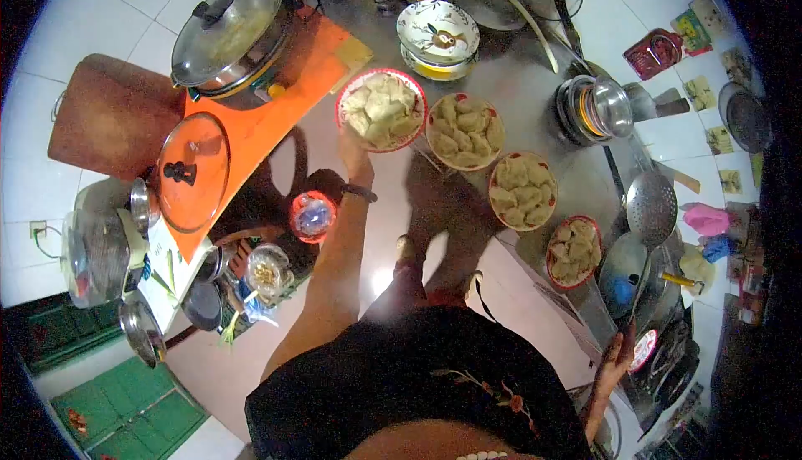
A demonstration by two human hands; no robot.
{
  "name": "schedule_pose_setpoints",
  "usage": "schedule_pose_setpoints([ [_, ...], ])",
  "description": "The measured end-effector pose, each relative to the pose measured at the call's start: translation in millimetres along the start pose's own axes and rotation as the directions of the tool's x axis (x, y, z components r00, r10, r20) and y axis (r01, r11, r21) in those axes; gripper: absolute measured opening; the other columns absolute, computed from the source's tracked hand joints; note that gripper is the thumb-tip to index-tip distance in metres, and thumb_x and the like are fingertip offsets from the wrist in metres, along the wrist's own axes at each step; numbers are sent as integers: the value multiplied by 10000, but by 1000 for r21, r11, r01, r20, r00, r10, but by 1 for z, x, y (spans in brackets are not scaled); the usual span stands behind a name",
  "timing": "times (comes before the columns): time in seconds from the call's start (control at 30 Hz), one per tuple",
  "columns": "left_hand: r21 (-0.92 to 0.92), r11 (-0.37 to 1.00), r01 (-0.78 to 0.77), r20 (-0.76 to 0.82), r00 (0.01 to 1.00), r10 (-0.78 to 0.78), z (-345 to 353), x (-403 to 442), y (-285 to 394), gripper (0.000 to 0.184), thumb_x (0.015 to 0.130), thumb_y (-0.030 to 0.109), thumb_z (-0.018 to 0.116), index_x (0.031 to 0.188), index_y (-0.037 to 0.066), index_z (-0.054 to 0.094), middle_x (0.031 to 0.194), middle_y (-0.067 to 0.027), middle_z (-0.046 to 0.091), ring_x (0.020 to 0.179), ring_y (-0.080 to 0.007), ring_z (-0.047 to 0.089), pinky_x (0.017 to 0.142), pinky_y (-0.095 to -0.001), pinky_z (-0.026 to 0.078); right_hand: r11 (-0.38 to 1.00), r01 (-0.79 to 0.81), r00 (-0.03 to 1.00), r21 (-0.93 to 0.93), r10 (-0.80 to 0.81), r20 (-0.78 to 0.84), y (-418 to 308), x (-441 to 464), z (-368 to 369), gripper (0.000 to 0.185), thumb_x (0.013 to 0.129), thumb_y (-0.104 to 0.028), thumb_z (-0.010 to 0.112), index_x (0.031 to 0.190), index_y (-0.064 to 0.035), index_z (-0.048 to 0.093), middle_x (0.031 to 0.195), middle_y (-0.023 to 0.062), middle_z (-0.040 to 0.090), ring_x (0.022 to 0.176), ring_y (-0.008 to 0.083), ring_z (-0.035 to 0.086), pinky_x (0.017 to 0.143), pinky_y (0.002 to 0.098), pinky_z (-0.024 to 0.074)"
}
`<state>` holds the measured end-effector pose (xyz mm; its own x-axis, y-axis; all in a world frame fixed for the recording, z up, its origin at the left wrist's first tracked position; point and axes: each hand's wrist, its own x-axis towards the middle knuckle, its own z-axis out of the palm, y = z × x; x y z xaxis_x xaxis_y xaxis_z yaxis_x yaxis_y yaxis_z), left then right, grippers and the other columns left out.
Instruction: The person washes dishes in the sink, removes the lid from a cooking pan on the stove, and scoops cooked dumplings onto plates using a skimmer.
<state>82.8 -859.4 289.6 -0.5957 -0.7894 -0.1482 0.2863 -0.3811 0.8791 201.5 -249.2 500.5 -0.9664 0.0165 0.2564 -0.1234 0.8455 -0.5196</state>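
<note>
My left hand (355,157), below a dark wristband, is at the near-left rim of a red-rimmed plate of dumplings (383,109). Its thumb side meets the rim, and the fingers are mostly hidden under the plate. To the right, three more dumpling plates run in a curve along the counter: one plate (465,132), another (523,192) and the last (574,252). My right hand (616,360) is closed around the long thin handle of a perforated skimmer (652,208). The skimmer's head is raised over the stove side, near a wok (625,264).
A lidded electric pan (230,34) stands on an orange board (309,63), with a loose glass lid (194,172) nearby. Stacked bowls (439,34) sit at the back. Metal bowls (597,109) are stacked at right. A red-rimmed basin (313,216) is at left.
</note>
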Motion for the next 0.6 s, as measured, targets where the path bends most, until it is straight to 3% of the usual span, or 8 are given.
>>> schedule_pose_setpoints([
  [0.07,15,1000,-10,18,1000,9,-4,7,-11,458,917,356,340,1116,-39,460,1086,-127,530,947,-213,549,810,-340,454,969,-185,983,165,181,42,-20,1,1,404,899,-188,462,1275,-49,414,644,-63,393,494,18,274,428,192,207],
  [0.1,-58,995,-76,42,996,79,7,0,-1,422,906,353,369,1124,3,457,1056,-74,526,963,-156,508,808,-295,410,902,-336,942,272,317,112,-25,-2,1,398,899,-188,464,1273,-57,419,622,-72,376,484,13,273,418,191,199],
  [0.17,-93,992,-81,37,996,84,7,10,-4,422,907,347,364,1132,1,452,1073,-83,520,975,-165,504,814,-300,409,895,-347,937,282,341,70,-23,-5,2,391,897,-183,465,1268,-64,426,601,-87,346,474,7,265,413,190,189],
  [0.27,-89,994,-61,1,998,61,7,25,2,410,915,316,347,1147,-10,438,1101,-102,509,1001,-184,499,833,-305,408,828,-530,847,184,506,166,-44,-1,-4,455,885,-195,447,1275,28,377,1195,104,495,847,148,482,738,229,381],
  [0.3,-78,995,-59,-24,998,57,13,29,9,406,916,309,345,1148,-13,435,1101,-105,508,1005,-187,498,836,-305,409,803,-569,821,180,539,188,-50,-1,-4,453,884,-194,447,1274,27,380,1171,93,510,815,133,481,706,221,382],
  [0.47,-33,990,-134,-85,988,131,29,75,15,413,926,289,313,1162,-36,408,1099,-135,502,975,-211,519,799,-305,438,908,-300,944,293,327,-45,-43,-8,27,423,882,-200,462,1248,9,419,840,-3,495,568,42,348,476,194,265],
  [0.53,-31,987,-161,-102,982,157,28,95,4,413,930,278,304,1154,-57,396,1060,-145,514,915,-217,534,748,-304,459,799,-447,881,402,471,43,-60,-12,27,383,886,-180,467,1231,-15,443,617,-69,391,484,17,294,417,188,206],
  [0.6,-79,986,-144,-174,976,129,33,114,-3,400,932,267,301,1128,-65,405,1033,-147,522,894,-208,534,725,-302,464,769,-490,861,411,501,88,-88,-6,26,392,885,-180,467,1238,-11,437,621,-63,406,485,20,298,420,183,206],
])
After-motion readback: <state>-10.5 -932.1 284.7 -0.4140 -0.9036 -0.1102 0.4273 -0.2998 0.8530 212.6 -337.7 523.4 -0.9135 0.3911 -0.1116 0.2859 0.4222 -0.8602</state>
